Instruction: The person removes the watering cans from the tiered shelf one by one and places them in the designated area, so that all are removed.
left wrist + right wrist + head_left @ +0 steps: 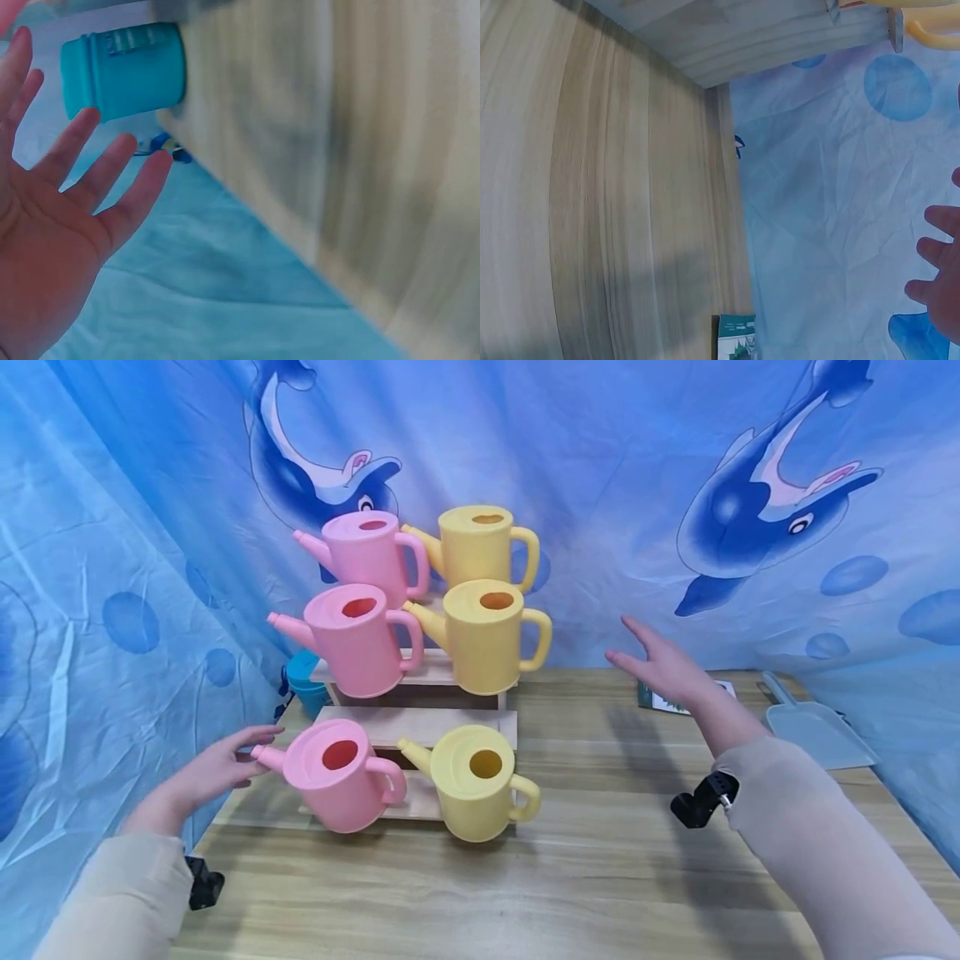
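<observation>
Three pink watering cans stand one above another on a stepped wooden rack [420,723], with three yellow ones to their right. Beside the spout of the lowest pink watering can [335,781] is my left hand [217,770], its fingers spread and holding nothing; whether it touches the spout I cannot tell. In the left wrist view its palm shows, near a teal bucket [135,71]. My right hand [671,670] hovers over the right side of the table, fingers extended, apart from the middle yellow watering can [483,639]. The right wrist view shows only its fingertips [933,253].
A light blue dustpan [817,731] lies at the table's right rear. Left of it, partly behind my right forearm, is a green and white printed packet [663,702]. A blue dolphin-print curtain [592,485] encloses the wooden table [585,860] at the back and sides.
</observation>
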A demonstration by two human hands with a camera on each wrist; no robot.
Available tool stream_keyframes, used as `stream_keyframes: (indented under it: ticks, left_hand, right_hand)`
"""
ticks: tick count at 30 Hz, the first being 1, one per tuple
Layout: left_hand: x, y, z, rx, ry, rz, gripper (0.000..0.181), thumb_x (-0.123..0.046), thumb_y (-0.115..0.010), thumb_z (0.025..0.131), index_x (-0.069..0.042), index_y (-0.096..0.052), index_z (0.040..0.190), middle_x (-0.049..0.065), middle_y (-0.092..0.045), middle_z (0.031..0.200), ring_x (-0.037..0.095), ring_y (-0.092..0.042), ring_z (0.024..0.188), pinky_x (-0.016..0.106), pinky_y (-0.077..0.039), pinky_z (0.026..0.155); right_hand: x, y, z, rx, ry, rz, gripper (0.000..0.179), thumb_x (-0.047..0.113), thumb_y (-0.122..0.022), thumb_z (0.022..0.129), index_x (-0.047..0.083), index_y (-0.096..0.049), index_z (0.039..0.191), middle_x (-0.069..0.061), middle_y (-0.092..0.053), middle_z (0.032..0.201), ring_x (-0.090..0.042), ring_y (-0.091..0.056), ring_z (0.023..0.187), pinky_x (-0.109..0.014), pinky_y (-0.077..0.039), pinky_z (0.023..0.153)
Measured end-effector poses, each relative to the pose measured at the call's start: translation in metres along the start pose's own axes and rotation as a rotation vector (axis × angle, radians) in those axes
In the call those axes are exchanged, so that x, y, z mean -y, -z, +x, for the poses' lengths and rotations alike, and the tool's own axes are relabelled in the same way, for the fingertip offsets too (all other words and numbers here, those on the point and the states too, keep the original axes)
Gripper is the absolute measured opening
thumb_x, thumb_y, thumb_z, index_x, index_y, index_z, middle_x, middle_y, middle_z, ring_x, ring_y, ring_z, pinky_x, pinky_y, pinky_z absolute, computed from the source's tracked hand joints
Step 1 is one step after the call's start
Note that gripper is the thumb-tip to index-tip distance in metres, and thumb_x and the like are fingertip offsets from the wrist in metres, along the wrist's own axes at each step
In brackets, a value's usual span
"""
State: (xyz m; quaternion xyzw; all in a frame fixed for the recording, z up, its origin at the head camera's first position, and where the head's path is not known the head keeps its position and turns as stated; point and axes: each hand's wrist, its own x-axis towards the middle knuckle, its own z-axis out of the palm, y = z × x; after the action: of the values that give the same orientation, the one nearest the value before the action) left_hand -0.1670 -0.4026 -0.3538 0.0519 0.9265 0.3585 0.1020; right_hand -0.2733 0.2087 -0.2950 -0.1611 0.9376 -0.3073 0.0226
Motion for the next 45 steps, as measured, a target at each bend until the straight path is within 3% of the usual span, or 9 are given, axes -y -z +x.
stream_keyframes:
  ticks: [8,11,16,23,28,35,45]
  left_hand:
    - [0.017,-0.031,0.001,-0.028,0.027,-0.149,0.058,-0.024,-0.060,0.091,0.000,-0.034,0.137,0.027,-0.048,0.130,0.040,-0.052,0.112,0.048,-0.049,0.082]
    - [0.021,-0.040,0.000,-0.032,0.047,-0.174,0.059,-0.026,-0.059,0.092,0.002,-0.033,0.137,0.029,-0.045,0.131,0.040,-0.051,0.111,0.048,-0.049,0.084]
    - [0.027,-0.051,-0.001,-0.031,0.019,-0.248,0.058,-0.026,-0.059,0.092,0.000,-0.032,0.136,0.028,-0.038,0.133,0.032,-0.051,0.107,0.044,-0.049,0.083]
    - [0.036,-0.060,-0.003,0.003,0.030,-0.422,0.062,-0.024,-0.055,0.095,-0.003,-0.022,0.144,0.025,-0.027,0.141,0.010,-0.051,0.106,0.042,-0.048,0.089]
    - [0.039,-0.072,-0.003,-0.021,-0.002,-0.532,0.064,-0.020,-0.052,0.096,-0.001,-0.016,0.146,0.024,-0.024,0.142,0.000,-0.054,0.102,0.029,-0.049,0.086]
    - [0.045,-0.083,-0.005,-0.018,-0.039,-0.654,0.043,-0.015,-0.049,0.098,-0.026,-0.035,0.137,-0.010,-0.041,0.123,0.002,-0.052,0.104,0.025,-0.046,0.085]
    - [0.045,-0.094,-0.006,-0.003,-0.037,-0.657,0.052,-0.017,-0.049,0.098,-0.023,-0.028,0.145,-0.007,-0.038,0.128,0.008,-0.042,0.110,0.027,-0.042,0.087]
  right_hand:
    - [0.001,0.000,0.006,-0.028,-0.027,0.101,0.087,0.066,-0.045,0.086,0.026,-0.003,0.151,-0.013,-0.014,0.155,-0.039,-0.015,0.138,-0.062,-0.019,0.103]
    - [0.001,0.000,0.007,-0.044,-0.015,0.172,0.086,0.064,-0.049,0.085,0.028,-0.006,0.151,-0.012,-0.017,0.154,-0.035,-0.017,0.138,-0.060,-0.020,0.104]
    - [0.006,0.000,0.010,-0.061,0.004,0.279,0.083,0.058,-0.054,0.086,0.029,-0.011,0.150,-0.009,-0.022,0.153,-0.032,-0.025,0.136,-0.056,-0.025,0.105]
    - [0.018,0.000,0.014,-0.094,0.004,0.373,0.081,0.054,-0.056,0.086,0.029,-0.014,0.150,-0.008,-0.030,0.150,-0.031,-0.032,0.133,-0.051,-0.031,0.103]
    - [0.021,0.000,0.016,-0.098,0.006,0.396,0.080,0.052,-0.057,0.086,0.028,-0.015,0.150,-0.009,-0.032,0.148,-0.030,-0.036,0.130,-0.050,-0.033,0.102]
    - [0.027,0.000,0.018,-0.106,0.010,0.408,0.077,0.053,-0.055,0.087,0.032,-0.016,0.150,-0.008,-0.034,0.147,-0.030,-0.039,0.128,-0.049,-0.034,0.102]
    - [0.039,0.008,0.028,-0.114,0.023,0.438,0.076,0.054,-0.055,0.086,0.035,-0.016,0.149,-0.008,-0.038,0.146,-0.029,-0.044,0.125,-0.049,-0.036,0.100]
